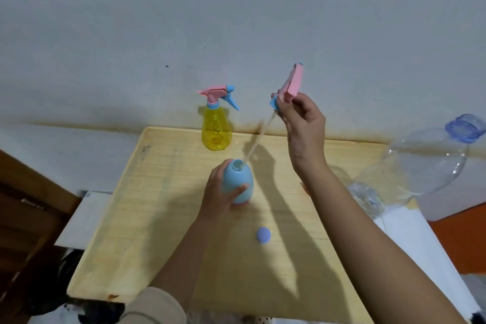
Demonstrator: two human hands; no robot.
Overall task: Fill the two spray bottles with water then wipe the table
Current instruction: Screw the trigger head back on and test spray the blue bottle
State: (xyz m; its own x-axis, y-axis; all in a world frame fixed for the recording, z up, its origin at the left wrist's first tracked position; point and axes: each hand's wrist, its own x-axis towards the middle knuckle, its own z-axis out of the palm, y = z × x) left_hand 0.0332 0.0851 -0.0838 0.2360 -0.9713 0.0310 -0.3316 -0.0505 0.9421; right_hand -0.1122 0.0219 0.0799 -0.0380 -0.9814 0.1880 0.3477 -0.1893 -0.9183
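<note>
The blue bottle (238,181) is gripped by the left hand (217,200); above and right of that grip, the spray head (292,82) is pinched by the right hand (305,123).

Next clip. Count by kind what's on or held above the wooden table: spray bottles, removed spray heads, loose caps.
Spray bottles: 2, the yellow spray bottle and the blue spray bottle
Detached spray head: 1
Loose cap: 1
Total: 4
</note>
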